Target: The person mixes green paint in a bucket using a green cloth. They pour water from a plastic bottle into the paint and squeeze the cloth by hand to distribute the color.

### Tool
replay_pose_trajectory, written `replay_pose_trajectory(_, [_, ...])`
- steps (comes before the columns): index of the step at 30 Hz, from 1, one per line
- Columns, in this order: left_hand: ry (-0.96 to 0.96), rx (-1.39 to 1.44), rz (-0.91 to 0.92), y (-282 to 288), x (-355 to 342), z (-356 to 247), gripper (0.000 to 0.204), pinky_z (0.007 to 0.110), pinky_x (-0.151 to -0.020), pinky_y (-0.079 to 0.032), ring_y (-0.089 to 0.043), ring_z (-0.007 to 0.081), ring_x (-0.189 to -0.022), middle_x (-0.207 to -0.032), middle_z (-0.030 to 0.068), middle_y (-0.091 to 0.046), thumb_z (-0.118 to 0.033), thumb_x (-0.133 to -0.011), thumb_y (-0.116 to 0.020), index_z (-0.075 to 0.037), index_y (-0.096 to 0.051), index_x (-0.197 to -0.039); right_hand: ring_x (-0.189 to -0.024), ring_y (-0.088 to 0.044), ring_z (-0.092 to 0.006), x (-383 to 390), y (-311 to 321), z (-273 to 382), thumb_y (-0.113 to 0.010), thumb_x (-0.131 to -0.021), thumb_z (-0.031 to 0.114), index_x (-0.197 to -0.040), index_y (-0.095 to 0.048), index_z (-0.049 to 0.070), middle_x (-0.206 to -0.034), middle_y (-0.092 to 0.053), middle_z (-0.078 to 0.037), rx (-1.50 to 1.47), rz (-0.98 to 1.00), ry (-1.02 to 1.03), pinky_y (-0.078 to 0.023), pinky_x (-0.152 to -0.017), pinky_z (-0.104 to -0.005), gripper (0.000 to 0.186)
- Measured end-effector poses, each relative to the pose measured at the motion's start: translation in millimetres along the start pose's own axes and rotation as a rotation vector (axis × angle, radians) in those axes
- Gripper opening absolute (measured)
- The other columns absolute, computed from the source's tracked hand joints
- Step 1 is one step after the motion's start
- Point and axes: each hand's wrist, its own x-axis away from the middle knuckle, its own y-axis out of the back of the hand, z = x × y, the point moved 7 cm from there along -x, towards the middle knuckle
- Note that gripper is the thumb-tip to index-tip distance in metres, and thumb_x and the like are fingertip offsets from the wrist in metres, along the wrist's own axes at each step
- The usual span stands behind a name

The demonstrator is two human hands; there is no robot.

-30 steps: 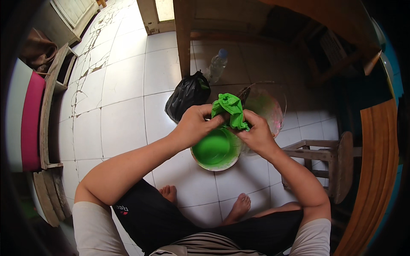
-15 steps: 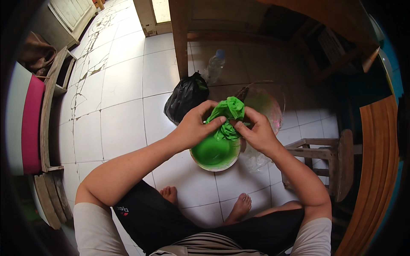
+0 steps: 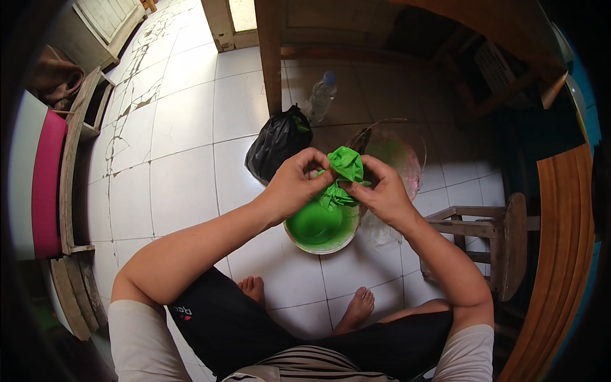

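Note:
Between my two hands is a crumpled bright green plastic bag (image 3: pixel 347 167), bunched at its middle. My left hand (image 3: pixel 299 175) pinches its left side with thumb and forefinger. On the other side, my right hand (image 3: pixel 386 191) grips the bunched part, its thumb across the front. Below them a round white-rimmed tub (image 3: pixel 318 232) holds bright green contents and stands on the tiled floor between my feet; the bag and hands cover its far edge. Just beyond my left hand sits a knotted black plastic bag (image 3: pixel 273 143).
A clear bottle with a blue cap (image 3: pixel 320 99) stands behind the black bag, near a wooden post (image 3: pixel 270 63). Right of the tub are a larger clear-sided container (image 3: pixel 414 159) and crumpled clear plastic (image 3: pixel 382 232). A low wooden stool (image 3: pixel 509 248) is at the right.
The green bag has been gathered tighter and its top has shifted slightly right. My left thumb has drawn back and curled in from lying across the bag. My right hand stays nearly in place.

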Motion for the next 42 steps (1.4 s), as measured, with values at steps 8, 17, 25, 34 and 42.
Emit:
replay_pose_trajectory(8, [0.183,0.254,0.128,-13,8,4,0.034,0.025,-0.073,-0.053,-0.062,0.0117,-0.081,-0.101,0.0074,-0.064,-0.023,-0.097,-0.055,0.0,-0.053,-0.122,-0.087,-0.057,-0.0068,-4,19,17,-0.067,-0.088,0.009,-0.109,-0.061,0.001,-0.097,-0.061,-0.001,0.169,-0.075,0.094,-0.047,-0.071,-0.0219,0.023])
replay_pose_trajectory(17, [0.296,-0.068,0.019,-3,6,10,0.026,0.023,-0.061,-0.049,-0.058,0.0084,-0.058,-0.079,0.0027,-0.062,-0.024,-0.095,-0.061,-0.001,-0.058,-0.107,-0.091,-0.058,-0.0069,3,17,12,-0.065,-0.087,0.003,-0.103,-0.061,0.002,-0.096,-0.062,0.0,-0.005,-0.114,-0.003,-0.05,-0.075,-0.0209,0.017])
replay_pose_trajectory(25, [0.031,0.081,0.158,-15,4,2,0.041,0.025,-0.078,-0.047,-0.058,0.0093,-0.083,-0.097,0.0043,-0.061,-0.028,-0.095,-0.061,-0.001,-0.048,-0.123,-0.092,-0.058,-0.0074,2,21,10,-0.068,-0.086,0.003,-0.101,-0.062,0.002,-0.096,-0.063,-0.001,0.038,-0.151,0.008,-0.05,-0.077,-0.0216,0.016])
replay_pose_trajectory(34, [0.043,-0.01,0.19,-28,8,2,0.037,0.027,-0.074,-0.051,-0.062,0.012,-0.08,-0.096,0.0065,-0.062,-0.019,-0.095,-0.059,0.0,-0.047,-0.124,-0.079,-0.056,-0.0019,6,4,-4,-0.067,-0.086,0.002,-0.095,-0.061,0.003,-0.089,-0.06,0.001,-0.017,-0.188,-0.024,-0.047,-0.059,-0.019,0.012])
replay_pose_trajectory(42, [0.084,0.074,0.273,-33,8,3,0.026,0.027,-0.07,-0.052,-0.066,0.014,-0.078,-0.098,0.0115,-0.066,-0.012,-0.097,-0.05,0.003,-0.053,-0.119,-0.087,-0.057,-0.0068,5,3,2,-0.067,-0.087,0.002,-0.094,-0.063,0.004,-0.091,-0.061,0.002,-0.009,-0.201,0.009,-0.048,-0.073,-0.0218,0.009])
